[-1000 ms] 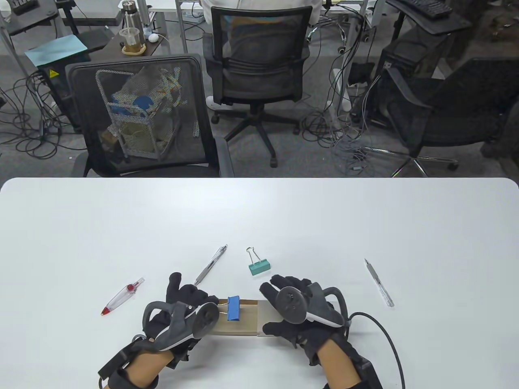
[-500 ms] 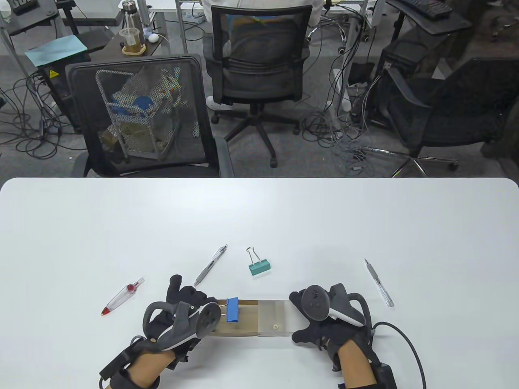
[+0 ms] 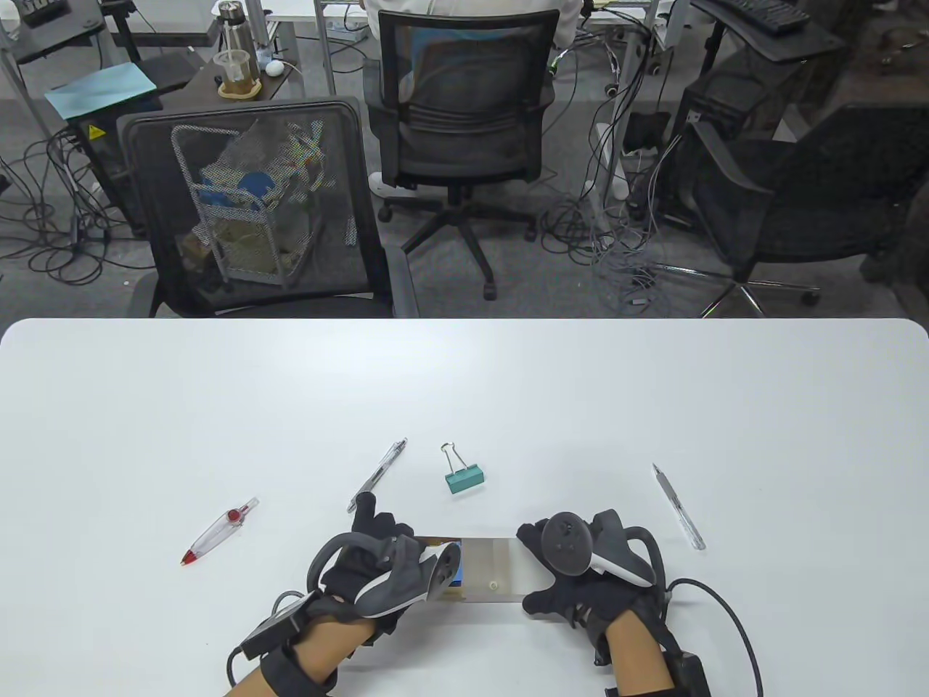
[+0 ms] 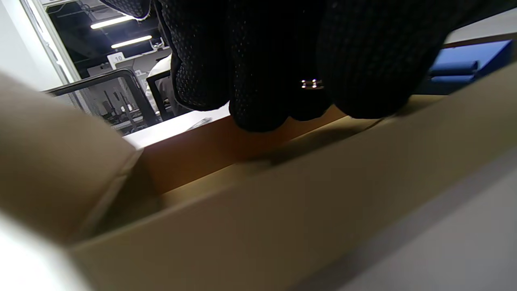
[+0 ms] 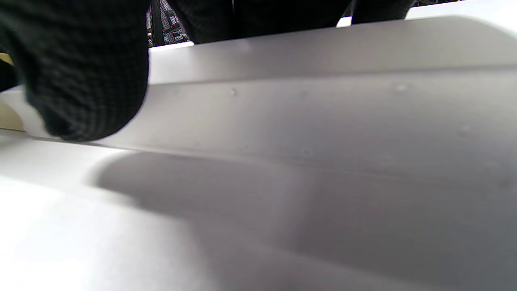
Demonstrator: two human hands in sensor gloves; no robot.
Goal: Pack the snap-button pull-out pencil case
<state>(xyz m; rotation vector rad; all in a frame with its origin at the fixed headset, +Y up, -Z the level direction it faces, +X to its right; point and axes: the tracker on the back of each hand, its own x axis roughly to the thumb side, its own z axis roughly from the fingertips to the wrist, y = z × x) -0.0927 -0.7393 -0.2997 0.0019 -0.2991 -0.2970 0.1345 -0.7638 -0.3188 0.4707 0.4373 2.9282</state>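
The pencil case lies near the table's front edge. Its translucent grey sleeve [image 3: 493, 566] has a snap button [image 3: 493, 583], and only a short stretch of the brown inner tray [image 3: 435, 541] shows at its left end. A blue binder clip [image 3: 456, 573] lies in the tray, at the sleeve's mouth. My left hand [image 3: 377, 552] holds the tray's left end, with its fingers [image 4: 282, 60] over the tray's far wall [image 4: 226, 145]. My right hand [image 3: 559, 581] grips the sleeve's right end, and the sleeve fills the right wrist view [image 5: 323, 121].
A teal binder clip [image 3: 463, 479] and a silver pen [image 3: 377, 475] lie just behind the case. A clear pen with a red tip [image 3: 218, 532] lies to the left. A slim silver craft knife [image 3: 678, 507] lies to the right. Office chairs stand beyond the far edge.
My right hand moved right and drew the sleeve out. Then my left hand moved right and pushed the tray with the blue clip into the sleeve. The right hand has since stayed still.
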